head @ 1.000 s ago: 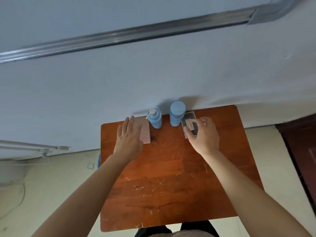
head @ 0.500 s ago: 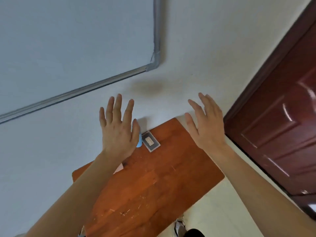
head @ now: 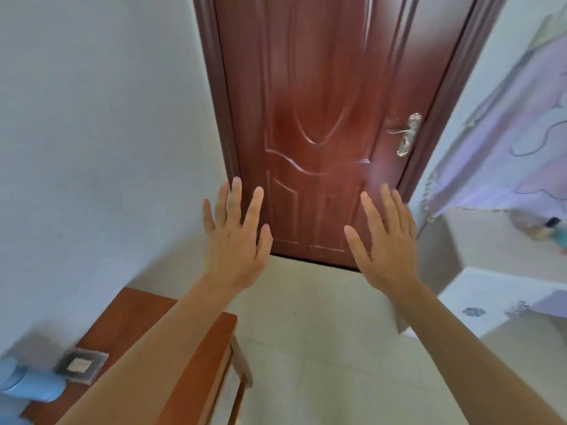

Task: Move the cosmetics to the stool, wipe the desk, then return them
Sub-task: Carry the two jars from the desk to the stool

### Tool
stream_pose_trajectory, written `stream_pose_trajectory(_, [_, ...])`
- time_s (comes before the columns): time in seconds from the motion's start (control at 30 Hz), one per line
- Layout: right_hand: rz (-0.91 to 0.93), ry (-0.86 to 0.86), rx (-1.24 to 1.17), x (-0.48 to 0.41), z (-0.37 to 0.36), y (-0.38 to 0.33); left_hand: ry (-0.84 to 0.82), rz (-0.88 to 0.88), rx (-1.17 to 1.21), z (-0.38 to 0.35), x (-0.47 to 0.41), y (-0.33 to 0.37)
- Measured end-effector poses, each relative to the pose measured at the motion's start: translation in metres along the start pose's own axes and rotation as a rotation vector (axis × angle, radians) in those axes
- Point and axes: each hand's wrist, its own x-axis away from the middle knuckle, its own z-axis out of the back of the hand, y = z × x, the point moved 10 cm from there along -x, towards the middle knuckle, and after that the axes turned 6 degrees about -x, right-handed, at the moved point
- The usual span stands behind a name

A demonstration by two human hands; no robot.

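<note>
Bare skin is all that either hand shows: the left hand (head: 236, 240) and the right hand (head: 388, 240) are both raised at mid-frame with fingers spread flat and palms turned away, holding nothing and touching nothing. They hang in the air in front of a red-brown door (head: 319, 118) that fills the upper centre of the frame.

Following the left forearm down to the lower left corner, the wooden tabletop (head: 135, 311) comes in, pushed against the wall. On it sit the cosmetics: a flat grey compact (head: 81, 365) and, just beside it at the frame's edge, a pale blue bottle (head: 30, 384), blurred. No other items can be made out there. No stool is clearly in view; a white surface (head: 491, 289) stands at the right edge, but what it is I cannot tell.

Judging from the empty hands and the cosmetics on the tabletop, a carrying step is at hand, though which leg of the task cannot be told. To do it well, the gaze should drop back to the tabletop, each hand closing around one item, the bottle kept upright.
</note>
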Motion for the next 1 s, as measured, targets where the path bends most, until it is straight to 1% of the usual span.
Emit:
stream_pose_trajectory(0.13, [-0.108,0.062,0.053,0.030,0.066,0.121,0.006,-0.131,0.083,-0.021,-0.035,0.146])
stream_pose_trajectory(0.27, [-0.208,0.065,0.141,0.065,0.125,0.241,-0.037,-0.291,0.144,-0.041,-0.057,0.300])
stream_pose_trajectory(0.4, [-0.313,0.103,0.218,0.087,0.182,0.344,-0.050,-0.426,0.193,-0.050,-0.078,0.422])
stream_pose_trajectory(0.53, [-0.374,0.126,0.268,0.102,0.219,0.419,-0.069,-0.523,0.237,-0.067,-0.097,0.512])
stream_pose_trajectory(0.63, [-0.449,0.086,0.289,0.115,0.226,0.472,-0.119,-0.577,0.246,-0.097,-0.107,0.566])
stream_pose_trajectory(0.7, [-0.500,0.062,0.288,0.126,0.225,0.506,-0.155,-0.605,0.252,-0.122,-0.112,0.601])
stream_pose_trajectory(0.8, [-0.515,0.002,0.325,0.131,0.220,0.557,-0.201,-0.672,0.269,-0.163,-0.127,0.655])
stream_pose_trajectory(0.9, [-0.583,-0.057,0.370,0.127,0.217,0.624,-0.234,-0.713,0.270,-0.212,-0.156,0.709])
stream_pose_trajectory(1.0, [-0.657,-0.136,0.424,0.111,0.214,0.693,-0.309,-0.733,0.258,-0.265,-0.192,0.760])
